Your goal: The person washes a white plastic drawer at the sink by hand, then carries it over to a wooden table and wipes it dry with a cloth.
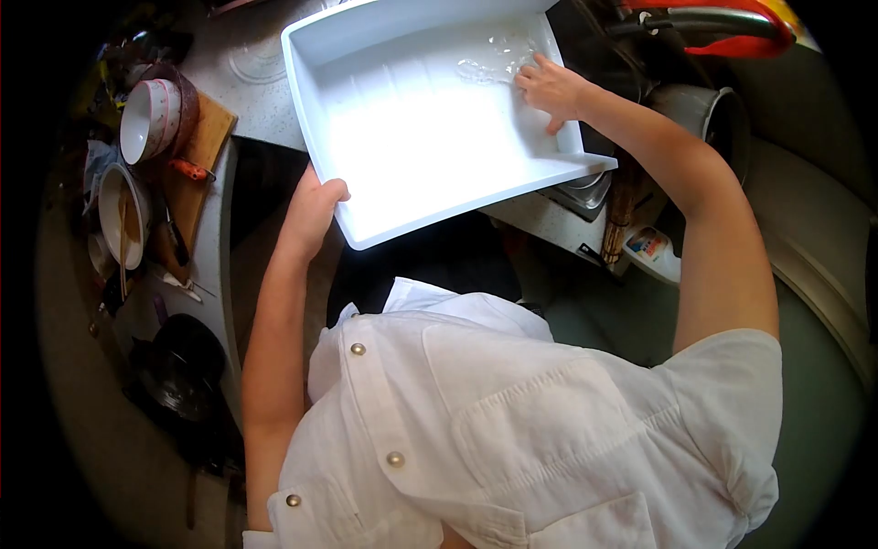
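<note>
1. Head view, read as a clock face about its centre: your left hand [317, 203] at 10 o'clock is closed on the near left corner of the white tray [430, 137], thumb over the rim; the fingers beneath are hidden
2. Your right hand [554, 91] at 1 o'clock reaches inside the tray by its right wall, fingers loosely spread and thumb apart, pinching nothing that you can make out
3. At its fingertips is a clear, shiny patch [494, 64]; whether water or thin film, you cannot tell
4. The tray lies at 12 o'clock, tilted, its open side facing you
5. As a judgement, you are partway: the tray is in your grip and your right hand is at work inside, while the clear patch is left in the far right corner; how much more remains does not show
6. Further out, a chopping board [214, 128] and stacked bowls [142, 125] sit at 10 o'clock, and a dark pan [194, 343] between 8 and 9
7. A metal pot [688, 110] stands at 2 o'clock, and a white bottle [660, 263] lies tilted near 3
</note>
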Tool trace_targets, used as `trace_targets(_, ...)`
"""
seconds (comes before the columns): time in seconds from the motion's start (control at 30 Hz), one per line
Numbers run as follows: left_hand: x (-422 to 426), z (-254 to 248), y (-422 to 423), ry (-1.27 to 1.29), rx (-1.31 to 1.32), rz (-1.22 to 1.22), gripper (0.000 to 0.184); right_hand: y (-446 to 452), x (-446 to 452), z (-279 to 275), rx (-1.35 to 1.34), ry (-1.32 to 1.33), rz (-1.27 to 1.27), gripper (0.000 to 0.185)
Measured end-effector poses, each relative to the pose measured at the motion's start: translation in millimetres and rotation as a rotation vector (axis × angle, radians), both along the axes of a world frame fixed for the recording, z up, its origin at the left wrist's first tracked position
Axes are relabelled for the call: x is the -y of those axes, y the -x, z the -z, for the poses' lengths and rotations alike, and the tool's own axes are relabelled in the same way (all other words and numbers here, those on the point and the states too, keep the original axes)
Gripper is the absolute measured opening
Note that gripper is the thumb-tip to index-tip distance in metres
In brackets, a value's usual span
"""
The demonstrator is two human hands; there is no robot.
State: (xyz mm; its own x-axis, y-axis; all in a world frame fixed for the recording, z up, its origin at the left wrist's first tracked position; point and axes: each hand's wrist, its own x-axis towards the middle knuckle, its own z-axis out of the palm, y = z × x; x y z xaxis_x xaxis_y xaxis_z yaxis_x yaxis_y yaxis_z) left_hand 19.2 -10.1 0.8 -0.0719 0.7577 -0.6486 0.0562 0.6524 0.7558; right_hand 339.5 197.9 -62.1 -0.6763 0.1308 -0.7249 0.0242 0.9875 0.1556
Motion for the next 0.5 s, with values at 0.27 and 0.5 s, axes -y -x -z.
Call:
trace_targets(0.27, -4.2, -5.3, -2.5, 0.003, 0.009, 0.011, 0.061, 11.6, 13.4, -6.8, 0.098, -0.125, -0.202, 0.064)
trace_targets(0.5, -4.7, -10.0, -2.9, 0.018, -0.008, 0.031, 0.060, 7.8, 8.3, -2.1, 0.105, -0.011, -0.192, 0.033)
